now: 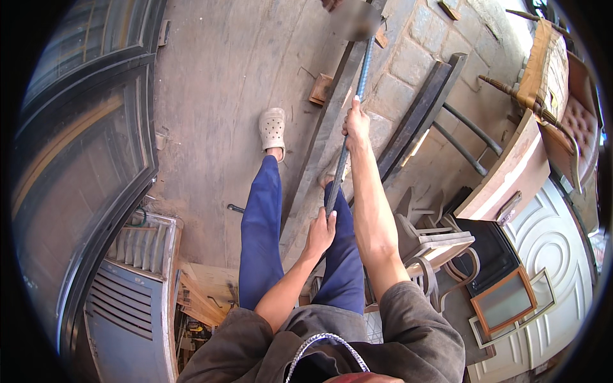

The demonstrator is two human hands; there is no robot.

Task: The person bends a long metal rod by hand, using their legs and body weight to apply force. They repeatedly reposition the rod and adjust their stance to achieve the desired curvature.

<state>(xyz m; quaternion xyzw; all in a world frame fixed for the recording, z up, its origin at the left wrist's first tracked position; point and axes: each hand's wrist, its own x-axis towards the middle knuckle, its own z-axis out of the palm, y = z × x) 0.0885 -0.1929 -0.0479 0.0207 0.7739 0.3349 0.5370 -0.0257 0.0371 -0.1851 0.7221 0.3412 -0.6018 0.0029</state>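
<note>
Right hand (pixel 356 122) closed high on one ribbed steel rod (pixel 348 137); left hand (pixel 320 231) closed lower on it. Rod slanting over concrete floor (pixel 217 89), beside two long dark beams (pixel 418 118). Open floor left; door (pixel 83 159) at left edge.

Both hands hold a ribbed, dull metal rod (pixel 348 140). The floor (pixel 217 96) is rough, matt concrete. At three o'clock, a glossy white panelled door (pixel 549 249); at nine, dark glossy glass (pixel 76 172).

Rod (pixel 348 137) far end lost in blurred patch; right foot hidden behind rod.
</note>
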